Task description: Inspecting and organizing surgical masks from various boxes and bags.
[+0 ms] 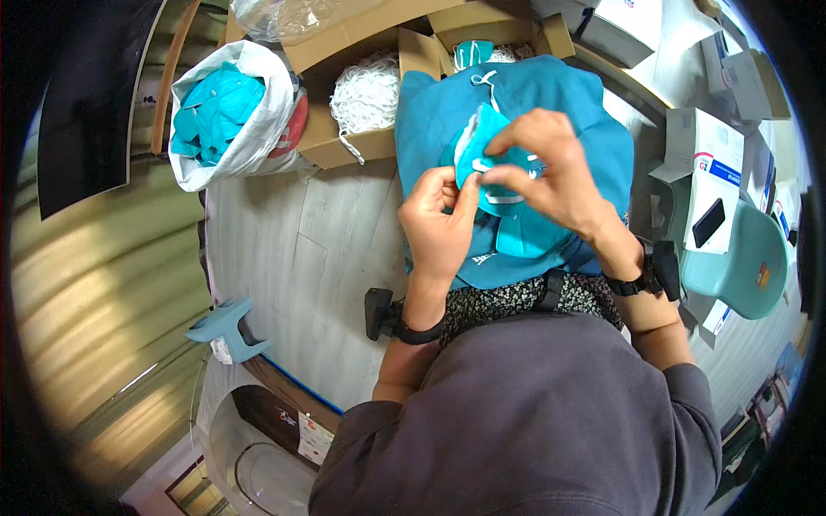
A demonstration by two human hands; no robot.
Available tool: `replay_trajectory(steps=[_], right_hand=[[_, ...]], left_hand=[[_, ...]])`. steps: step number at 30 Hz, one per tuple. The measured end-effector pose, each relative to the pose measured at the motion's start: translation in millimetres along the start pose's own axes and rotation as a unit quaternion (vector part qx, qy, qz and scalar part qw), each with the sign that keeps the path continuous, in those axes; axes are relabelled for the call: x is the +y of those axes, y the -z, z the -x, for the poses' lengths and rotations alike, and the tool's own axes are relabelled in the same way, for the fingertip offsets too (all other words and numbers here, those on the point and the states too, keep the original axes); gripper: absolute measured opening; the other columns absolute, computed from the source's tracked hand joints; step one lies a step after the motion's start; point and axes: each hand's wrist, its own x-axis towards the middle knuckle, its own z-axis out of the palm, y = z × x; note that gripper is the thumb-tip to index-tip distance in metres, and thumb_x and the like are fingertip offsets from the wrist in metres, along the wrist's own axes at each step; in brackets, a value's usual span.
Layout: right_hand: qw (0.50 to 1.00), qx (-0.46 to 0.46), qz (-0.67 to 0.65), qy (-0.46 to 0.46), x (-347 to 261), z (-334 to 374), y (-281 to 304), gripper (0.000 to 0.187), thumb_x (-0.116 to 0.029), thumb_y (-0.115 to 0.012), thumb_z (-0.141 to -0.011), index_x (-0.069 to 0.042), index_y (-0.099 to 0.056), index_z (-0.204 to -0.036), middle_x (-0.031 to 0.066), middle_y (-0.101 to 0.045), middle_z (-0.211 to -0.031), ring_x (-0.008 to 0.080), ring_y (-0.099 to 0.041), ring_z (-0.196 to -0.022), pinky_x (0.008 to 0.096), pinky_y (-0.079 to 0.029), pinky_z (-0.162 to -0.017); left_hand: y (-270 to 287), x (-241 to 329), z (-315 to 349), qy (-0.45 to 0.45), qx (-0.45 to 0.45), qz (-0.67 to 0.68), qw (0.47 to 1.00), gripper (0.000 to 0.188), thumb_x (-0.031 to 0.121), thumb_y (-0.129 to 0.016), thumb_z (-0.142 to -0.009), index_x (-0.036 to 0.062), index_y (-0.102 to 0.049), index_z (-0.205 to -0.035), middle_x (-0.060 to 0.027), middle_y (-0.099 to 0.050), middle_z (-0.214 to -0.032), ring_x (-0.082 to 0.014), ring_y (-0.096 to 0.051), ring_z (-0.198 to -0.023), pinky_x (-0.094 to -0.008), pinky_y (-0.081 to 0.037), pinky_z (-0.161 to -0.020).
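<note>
The left hand [437, 222] pinches soft, folded teal fabric [487, 129]; the right hand [557, 172] curves over it, whether its grip is closed I cannot tell

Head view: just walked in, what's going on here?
A person is handling a small teal fabric piece over a larger teal cloth spread across their lap. The left hand pinches its edge; the right hand is up against it, fingers around a white strip, though whether they grip it is unclear. Beyond, a cardboard box holds a pile of white cord, and a white sack to the left holds more teal pieces.
</note>
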Motion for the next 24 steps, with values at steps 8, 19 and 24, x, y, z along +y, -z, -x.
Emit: replay_trajectory(steps=[8,19,24], right_hand=[[0.977,0.069,0.204,-0.004,64,0,9,0.013,-0.007,-0.069,-0.073,-0.01,-0.06,-0.082,0.0056,-0.059,-0.079,0.0278,-0.058,-0.084,0.0405,-0.041,-0.083],[0.999,-0.013,0.042,0.015,-7,9,-17,0.022,-0.025,-0.077,-0.074,-0.012,-0.065,-0.085,0.0037,-0.061,-0.081,0.0248,-0.057,-0.085,0.0393,-0.039,-0.085],[0.999,-0.024,-0.028,-0.02,6,8,-19,0.013,-0.015,-0.076,-0.076,-0.009,-0.065,-0.08,0.006,-0.061,-0.076,0.0252,-0.058,-0.08,0.0376,-0.042,-0.083]], left_hand=[[7,10,12,0.039,-0.027,0.007,0.999,0.009,0.002,-0.069,-0.089,-0.0025,-0.062,-0.09,-0.0026,-0.065,-0.079,-0.0041,-0.056,-0.066,-0.0186,-0.043,-0.056],[-13,7,-5,0.019,0.094,0.13,0.987,0.015,0.008,-0.058,-0.098,-0.0029,-0.051,-0.105,-0.008,-0.063,-0.09,-0.0089,-0.062,-0.071,-0.0217,-0.053,-0.06],[-7,3,3,0.015,0.049,0.168,0.984,0.02,-0.003,-0.066,-0.089,-0.0034,-0.052,-0.104,-0.0086,-0.064,-0.093,-0.0102,-0.062,-0.074,-0.0237,-0.053,-0.062]])
